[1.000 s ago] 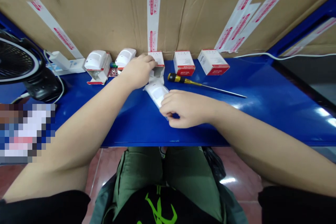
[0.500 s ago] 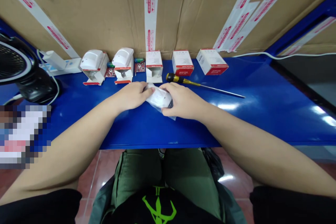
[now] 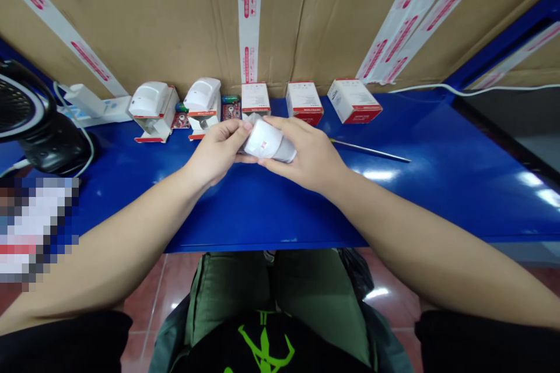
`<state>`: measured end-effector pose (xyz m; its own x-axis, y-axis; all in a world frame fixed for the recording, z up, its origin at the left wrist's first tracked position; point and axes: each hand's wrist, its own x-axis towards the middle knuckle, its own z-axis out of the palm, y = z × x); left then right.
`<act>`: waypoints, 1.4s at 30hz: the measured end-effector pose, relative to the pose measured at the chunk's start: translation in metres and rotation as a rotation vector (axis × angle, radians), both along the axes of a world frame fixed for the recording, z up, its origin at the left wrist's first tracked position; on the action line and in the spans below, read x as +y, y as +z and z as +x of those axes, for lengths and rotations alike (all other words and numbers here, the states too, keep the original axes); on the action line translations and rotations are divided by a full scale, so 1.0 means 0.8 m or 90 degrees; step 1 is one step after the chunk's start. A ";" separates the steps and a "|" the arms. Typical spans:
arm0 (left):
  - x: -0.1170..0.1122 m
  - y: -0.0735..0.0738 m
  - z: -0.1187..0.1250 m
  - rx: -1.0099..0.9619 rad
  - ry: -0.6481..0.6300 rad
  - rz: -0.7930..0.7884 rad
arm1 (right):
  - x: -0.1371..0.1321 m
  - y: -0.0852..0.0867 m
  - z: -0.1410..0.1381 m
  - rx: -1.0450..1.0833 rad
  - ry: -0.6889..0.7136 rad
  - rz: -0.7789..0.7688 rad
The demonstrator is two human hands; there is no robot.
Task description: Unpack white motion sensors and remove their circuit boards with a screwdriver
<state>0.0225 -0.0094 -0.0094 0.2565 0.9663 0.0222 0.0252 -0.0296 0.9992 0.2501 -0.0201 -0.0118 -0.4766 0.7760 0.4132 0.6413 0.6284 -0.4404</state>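
A white motion detector in a clear plastic bag is held between both hands above the blue table. My left hand pinches its left end, thumb on top and fingers underneath. Closed around its right side is my right hand, with the thumb near the lower edge. Just behind them stands a small white and red box, its lower front hidden by the hands. A long screwdriver lies to the right; the right hand covers its handle.
At left, two opened boxes carry white detectors, with red circuit boards and green batteries alongside. More boxes stand right of centre. A black fan and a power strip occupy the left end.
Both hands have lifted the bagged detector slightly away from me and turned it, so a small red mark now faces up. The screwdriver's handle has become covered.
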 end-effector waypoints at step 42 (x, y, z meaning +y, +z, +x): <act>0.034 -0.027 -0.032 -0.058 0.001 0.316 | 0.033 0.013 0.038 0.364 0.102 -0.233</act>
